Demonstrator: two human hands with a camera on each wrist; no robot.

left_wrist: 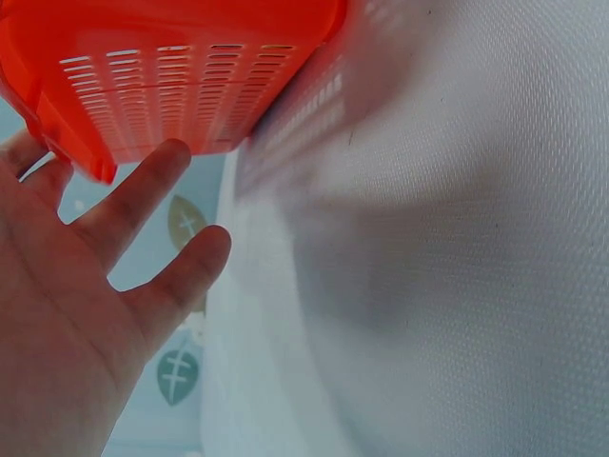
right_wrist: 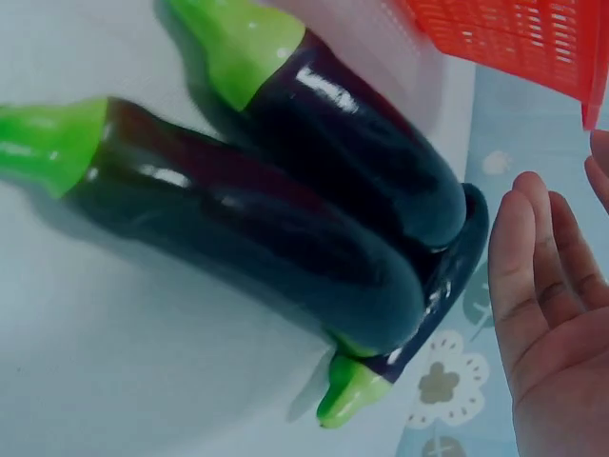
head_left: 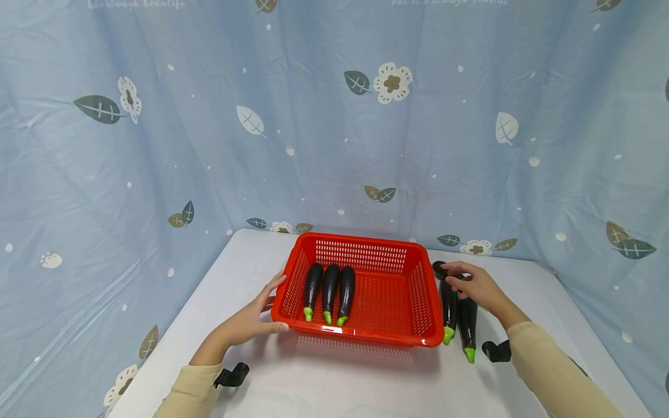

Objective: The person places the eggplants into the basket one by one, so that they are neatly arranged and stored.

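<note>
A red plastic basket [head_left: 376, 337] holds three dark purple eggplants [head_left: 330, 287] side by side in its left half, green stem ends toward the front. My left hand [head_left: 256, 319] is at the basket's left end, fingers spread along the rim and thumb near the front corner. To the basket's right lie three more eggplants. Two run front to back, a nearer one [right_wrist: 238, 219] and another [right_wrist: 362, 152] beside the basket; the third [right_wrist: 442, 295] lies crosswise behind their far ends. My right hand [head_left: 478, 287] hovers over their far ends, fingers loosely extended and holding nothing.
A white table [head_left: 324, 389] carries everything. A blue curtain [head_left: 313, 145] with leaf and flower prints hangs behind it and along both sides. Black straps with small devices show at the left wrist [head_left: 232, 376] and right wrist [head_left: 496, 351].
</note>
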